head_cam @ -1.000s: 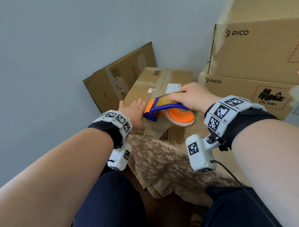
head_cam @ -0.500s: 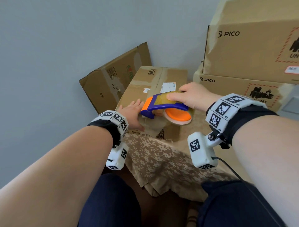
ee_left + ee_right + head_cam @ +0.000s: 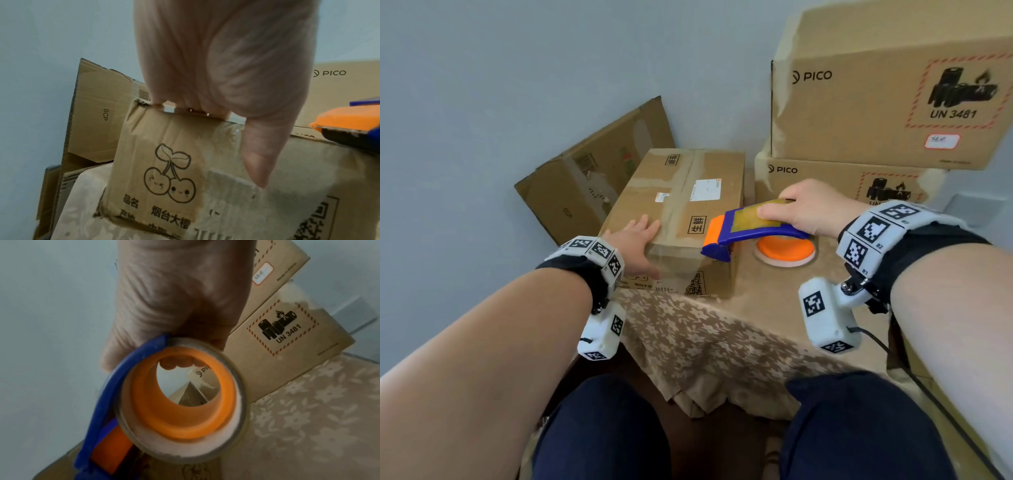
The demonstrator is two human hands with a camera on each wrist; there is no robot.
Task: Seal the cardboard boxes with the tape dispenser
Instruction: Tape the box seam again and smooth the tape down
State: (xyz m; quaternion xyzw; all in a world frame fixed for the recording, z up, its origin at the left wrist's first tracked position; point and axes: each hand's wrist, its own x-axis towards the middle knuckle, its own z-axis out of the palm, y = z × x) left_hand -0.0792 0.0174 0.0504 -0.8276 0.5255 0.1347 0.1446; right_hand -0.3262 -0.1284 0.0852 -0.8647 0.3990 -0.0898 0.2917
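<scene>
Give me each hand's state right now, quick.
Left hand: open, flat on the small cardboard box.
Right hand: closed around the tape dispenser.

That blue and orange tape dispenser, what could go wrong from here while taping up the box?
1. The tape dispenser, gripped by the right hand, sits at the near right corner of the cherry-print box; it could slip off the edge.
2. The left hand lies close to the dispenser's front end, so fingers might get nicked or taped.
3. The box's torn front flap may not seal flat.
</scene>
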